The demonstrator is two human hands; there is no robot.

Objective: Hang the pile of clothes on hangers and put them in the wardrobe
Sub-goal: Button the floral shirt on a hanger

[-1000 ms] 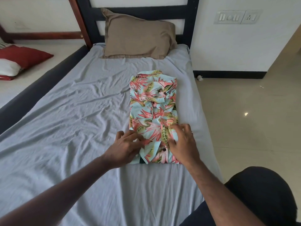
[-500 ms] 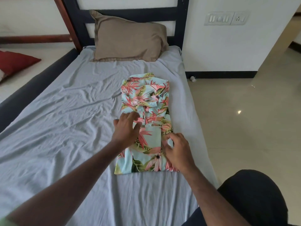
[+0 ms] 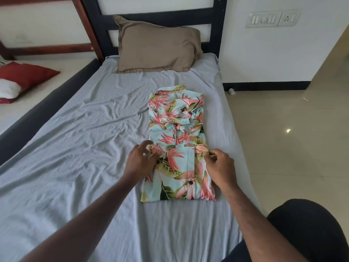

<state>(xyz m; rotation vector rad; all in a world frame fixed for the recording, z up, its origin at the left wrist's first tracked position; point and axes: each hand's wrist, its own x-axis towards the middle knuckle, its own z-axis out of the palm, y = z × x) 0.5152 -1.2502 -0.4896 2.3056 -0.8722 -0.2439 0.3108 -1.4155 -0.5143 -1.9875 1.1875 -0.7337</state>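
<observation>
Floral shirt (image 3: 177,144) lies folded on the grey bedsheet (image 3: 85,148), close to the bed's right edge, collar end toward the brown pillow (image 3: 156,46) at the head of the bed. Left hand (image 3: 140,160) rests at the shirt's left edge, fingers loosely spread on the fabric. Right hand (image 3: 220,167) at the shirt's right edge, thumb and fingers curled, pinching the folded cloth. Red cushion (image 3: 24,75) on the neighbouring bed, far left

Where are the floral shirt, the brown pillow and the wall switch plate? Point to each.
floral shirt (image 3: 177,167): head view, lower folded front panel.
brown pillow (image 3: 156,46): head view, middle of its face.
wall switch plate (image 3: 272,19): head view, centre of the plate.
</observation>
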